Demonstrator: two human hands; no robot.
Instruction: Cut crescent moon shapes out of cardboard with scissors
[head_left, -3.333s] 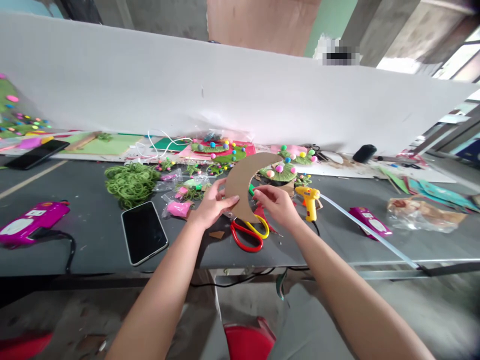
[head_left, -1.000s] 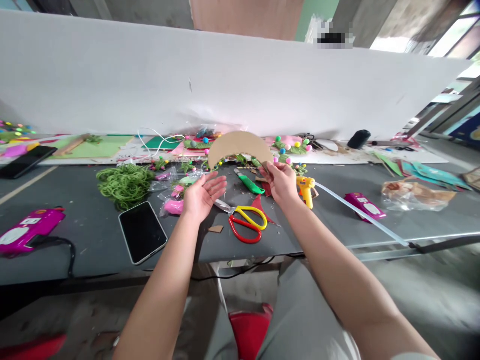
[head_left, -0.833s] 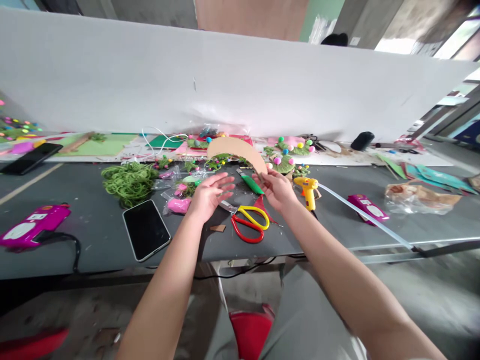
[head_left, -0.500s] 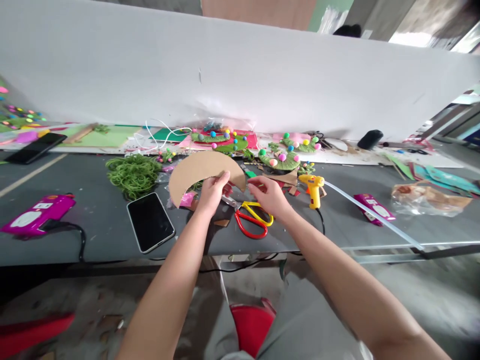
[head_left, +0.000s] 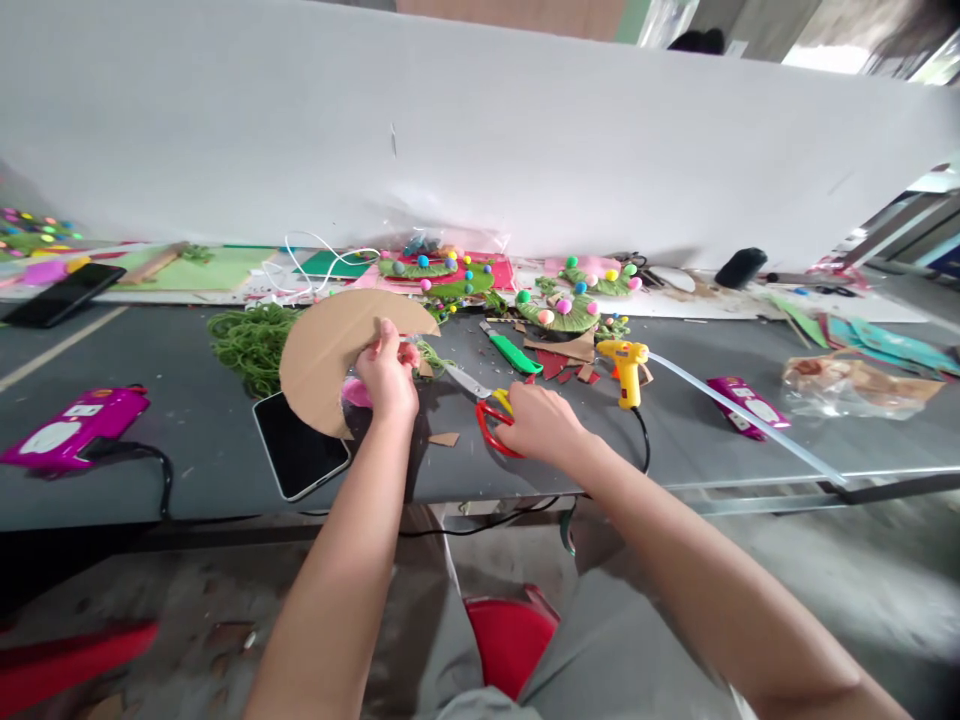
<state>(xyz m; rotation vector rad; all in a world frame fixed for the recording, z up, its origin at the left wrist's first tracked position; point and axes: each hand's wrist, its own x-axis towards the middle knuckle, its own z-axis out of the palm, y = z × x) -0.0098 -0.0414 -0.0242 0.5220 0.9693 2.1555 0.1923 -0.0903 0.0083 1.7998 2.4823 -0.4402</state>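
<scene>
A brown cardboard crescent (head_left: 319, 345) is pinched along its inner edge by my left hand (head_left: 390, 378), above the table and partly over a phone (head_left: 300, 450). My right hand (head_left: 544, 425) is closed around the handles of a pair of scissors (head_left: 480, 392), one handle red and one yellow. The blades point left toward the cardboard, apart from it. Most of the yellow handle is hidden by my fingers. Just beyond the scissors lies a green utility knife (head_left: 514, 352), and a small cardboard scrap (head_left: 444, 439) rests on the near side.
Green yarn (head_left: 255, 345) is heaped left of the cardboard. A yellow glue gun (head_left: 626, 372) with a long clear stick stands to the right. Purple power strips (head_left: 79, 430) lie at both sides. Yarn-wrapped pieces with pompoms (head_left: 566, 312) line the back, before a white partition (head_left: 465, 140).
My left hand has moved left with the cardboard, which has turned. My right hand has come down onto the scissors' handles and taken hold of them. The green knife now shows fully.
</scene>
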